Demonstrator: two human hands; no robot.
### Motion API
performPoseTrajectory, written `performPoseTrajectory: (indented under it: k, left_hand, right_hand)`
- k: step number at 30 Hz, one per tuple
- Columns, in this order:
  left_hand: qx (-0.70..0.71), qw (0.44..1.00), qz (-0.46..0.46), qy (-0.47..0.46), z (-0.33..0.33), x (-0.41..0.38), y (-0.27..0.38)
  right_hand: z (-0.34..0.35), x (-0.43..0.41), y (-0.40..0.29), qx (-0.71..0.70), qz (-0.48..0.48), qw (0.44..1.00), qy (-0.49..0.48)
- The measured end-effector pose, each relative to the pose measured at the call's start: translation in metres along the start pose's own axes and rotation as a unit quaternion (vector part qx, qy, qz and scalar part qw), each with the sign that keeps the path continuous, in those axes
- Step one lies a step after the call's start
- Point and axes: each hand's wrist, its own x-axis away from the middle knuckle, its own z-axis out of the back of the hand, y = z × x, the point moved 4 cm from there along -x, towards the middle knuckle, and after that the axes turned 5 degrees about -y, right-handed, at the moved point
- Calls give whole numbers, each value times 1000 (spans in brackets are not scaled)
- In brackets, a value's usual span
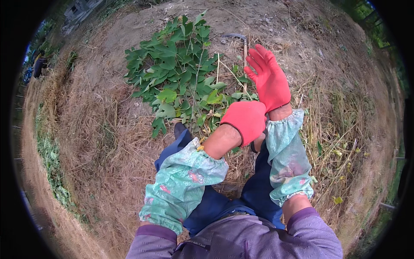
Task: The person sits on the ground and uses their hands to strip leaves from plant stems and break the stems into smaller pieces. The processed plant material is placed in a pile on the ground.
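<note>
Both hands wear red knit work gloves. My left hand (243, 121) is curled at the wrist of my right hand, its fingers apparently pinching the right glove's cuff (280, 107); its fingertips are hidden. My right hand (270, 79) is raised with the fingers up and holds nothing. Behind it on the ground lies a sickle (245, 51), its curved blade pointing left and its wooden handle partly covered by my right hand and by leaves. Just left of the sickle is a heap of cut leafy branches (174, 64) with lobed green leaves.
Dry straw-like grass (106, 181) covers the ground around my feet. Bare soil (226, 14) with small stones lies beyond the branches. A strip of green plants (53, 165) runs along the left. A person (39, 64) is at the far left edge. More dry stalks (336, 155) lie at right.
</note>
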Motion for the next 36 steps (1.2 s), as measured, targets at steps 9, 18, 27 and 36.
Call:
performPoseTrajectory:
  k: [9, 18, 27, 36]
  left_hand:
    - [174, 961, -132, 169, 16, 27, 17]
    - [-190, 979, -63, 47, 21, 33, -30]
    - [-9, 967, -185, 173, 32, 40, -11]
    - [41, 965, -152, 210, 33, 25, -13]
  right_hand:
    - [-17, -1, 5, 399, -32, 916, -4]
    - [41, -29, 207, 568, -303, 732, -222]
    - [40, -102, 337, 495, -410, 766, 6]
    - [20, -96, 354, 275, -332, 902, 18]
